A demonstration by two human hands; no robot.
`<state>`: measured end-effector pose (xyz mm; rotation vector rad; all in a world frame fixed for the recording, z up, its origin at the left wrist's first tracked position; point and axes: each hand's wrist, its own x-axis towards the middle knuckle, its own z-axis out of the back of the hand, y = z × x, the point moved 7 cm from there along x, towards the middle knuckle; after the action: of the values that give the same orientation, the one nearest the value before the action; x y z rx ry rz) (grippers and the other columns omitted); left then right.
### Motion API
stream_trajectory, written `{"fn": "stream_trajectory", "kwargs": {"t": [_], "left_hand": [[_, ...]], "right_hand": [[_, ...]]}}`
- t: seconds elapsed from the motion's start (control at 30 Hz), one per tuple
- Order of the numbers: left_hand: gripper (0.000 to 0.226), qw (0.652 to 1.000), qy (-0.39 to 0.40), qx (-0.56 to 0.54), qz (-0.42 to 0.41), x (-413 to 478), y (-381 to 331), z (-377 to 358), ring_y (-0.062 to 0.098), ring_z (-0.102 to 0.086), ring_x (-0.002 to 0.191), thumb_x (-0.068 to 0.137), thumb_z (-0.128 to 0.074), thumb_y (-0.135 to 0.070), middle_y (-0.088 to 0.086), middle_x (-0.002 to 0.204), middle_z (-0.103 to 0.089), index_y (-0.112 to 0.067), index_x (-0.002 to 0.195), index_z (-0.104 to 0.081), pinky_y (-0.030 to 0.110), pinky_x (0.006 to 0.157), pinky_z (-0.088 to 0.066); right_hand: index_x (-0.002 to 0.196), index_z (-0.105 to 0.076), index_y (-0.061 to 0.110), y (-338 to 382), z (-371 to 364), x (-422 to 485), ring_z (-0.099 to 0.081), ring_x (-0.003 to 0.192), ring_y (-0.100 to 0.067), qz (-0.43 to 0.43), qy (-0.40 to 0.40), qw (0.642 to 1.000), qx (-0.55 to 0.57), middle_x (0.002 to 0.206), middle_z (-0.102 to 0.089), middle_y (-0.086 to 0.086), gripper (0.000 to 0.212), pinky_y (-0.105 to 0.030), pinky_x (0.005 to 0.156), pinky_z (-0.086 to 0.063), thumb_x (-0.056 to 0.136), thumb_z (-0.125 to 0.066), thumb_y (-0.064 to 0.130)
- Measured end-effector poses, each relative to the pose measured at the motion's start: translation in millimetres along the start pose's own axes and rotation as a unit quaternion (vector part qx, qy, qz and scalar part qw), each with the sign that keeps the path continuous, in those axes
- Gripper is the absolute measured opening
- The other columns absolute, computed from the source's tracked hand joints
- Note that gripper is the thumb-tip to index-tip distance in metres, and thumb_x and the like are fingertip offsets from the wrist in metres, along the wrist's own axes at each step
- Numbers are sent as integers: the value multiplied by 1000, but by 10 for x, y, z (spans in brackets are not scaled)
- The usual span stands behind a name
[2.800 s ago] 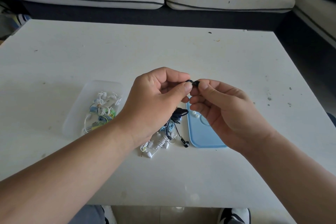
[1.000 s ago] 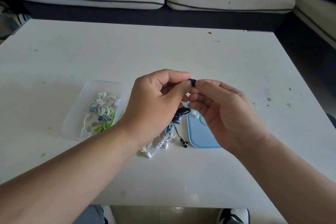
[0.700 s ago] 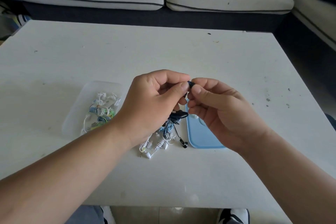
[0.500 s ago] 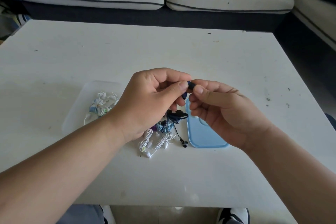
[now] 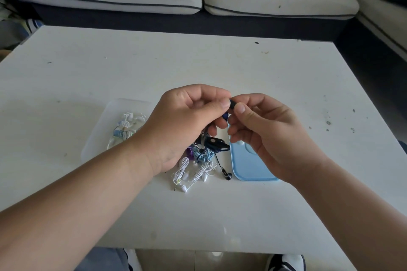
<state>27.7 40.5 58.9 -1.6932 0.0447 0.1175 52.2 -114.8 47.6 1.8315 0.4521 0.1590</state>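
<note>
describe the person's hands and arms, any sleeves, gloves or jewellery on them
Two bare hands, the left hand and the right hand, with no gloves, rings, watch or bracelet showing. Both forearms are bare right to the frame edge, so no sleeves are in view. The fingers have short, plain nails with no polish.

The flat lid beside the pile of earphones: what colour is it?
The flat lid is light blue all over, seen plainly in the head view.

The left hand [image 5: 182,125] hides most of the dark earphone [image 5: 232,103] it pinches
</note>
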Motion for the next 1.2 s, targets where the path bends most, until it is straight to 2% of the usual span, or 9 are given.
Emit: {"fn": "stream_trajectory", "kwargs": {"t": [0.27, 0.33, 0.43, 0.57, 0.7, 0.8, 0.97, 1.1, 1.2], "left_hand": [[11, 1000, -20, -3, 9, -26, 2, 131, 17, -66, 68, 96, -69, -6, 12, 86, -75, -9, 102, -77, 30, 62, -52], [11, 1000, -20, -1, 5, -28, -20, 150, 17, -66, 68, 92, -75, -11, 12, 85, -75, -10, 102, -78, 29, 62, -51], [33, 1000, -26, 6, 0, -44, -73, 202, 16, -66, 67, 73, -85, -23, 8, 80, -75, -10, 102, -76, 26, 59, -50], [22, 998, -63, 22, -22, -87, -235, 407, 14, -64, 63, 82, -83, -7, 8, 75, -74, -8, 102, -75, 23, 57, -51], [20, 993, -109, 30, -41, -177, -480, 817, 14, -65, 66, 85, -81, -10, 18, 91, -78, -5, 104, -76, 25, 58, -50], [17, 984, -145, 90, -43, -245, -551, 1154, 15, -67, 67, 87, -82, -11, 18, 90, -78, -7, 102, -76, 24, 59, -52], [12, 960, -172, 222, -14, -226, -378, 1542, 15, -74, 65, 85, -83, -12, 9, 82, -77, -12, 95, -76, 27, 63, -60], [15, 896, -175, 407, 8, -65, -76, 1767, 14, -70, 83, 85, -80, -19, -4, 94, -73, -19, 99, -76, 21, 72, -50], [24, 857, -147, 493, 31, 60, 140, 1813, 20, -65, 93, 88, -66, -13, 2, 108, -73, -20, 109, -74, 25, 78, -48]], "right_hand": [[96, -73, 4, -11, -101, 46, -65, 67, -25, 14, -4, 1000, -16, 80, -69, -15, 17, -34, 65, -59, 82, -70, 14], [98, -73, 3, -1, -126, 58, -64, 69, -26, 21, -9, 999, -28, 80, -69, -16, 20, -35, 65, -58, 82, -71, 16], [99, -74, 3, 16, -215, 83, -63, 71, -28, 26, -9, 999, -46, 81, -68, -17, 24, -36, 67, -57, 81, -74, 19], [96, -75, 6, -9, -363, 135, -63, 69, -26, 20, -40, 998, -54, 79, -68, -15, 19, -35, 66, -57, 81, -79, 18], [97, -74, 4, -112, -577, 187, -63, 64, -23, -9, -62, 997, -51, 77, -69, -13, 8, -31, 59, -54, 92, -74, 10], [97, -75, 4, -236, -843, 208, -63, 62, -21, -35, -40, 996, -72, 76, -71, -12, 8, -29, 57, -55, 94, -73, 11], [96, -76, 8, -513, -1219, 239, -65, 62, -21, -75, -9, 989, -130, 76, -74, -11, 8, -37, 63, -57, 95, -72, 14], [94, -76, 10, -634, -1324, 319, -66, 64, -21, -86, -17, 984, -152, 75, -74, -8, 7, -41, 68, -58, 95, -70, 14], [93, -76, 10, -661, -1324, 385, -65, 63, -21, -89, -29, 984, -155, 72, -73, -7, 9, -41, 70, -59, 96, -69, 12]]}}
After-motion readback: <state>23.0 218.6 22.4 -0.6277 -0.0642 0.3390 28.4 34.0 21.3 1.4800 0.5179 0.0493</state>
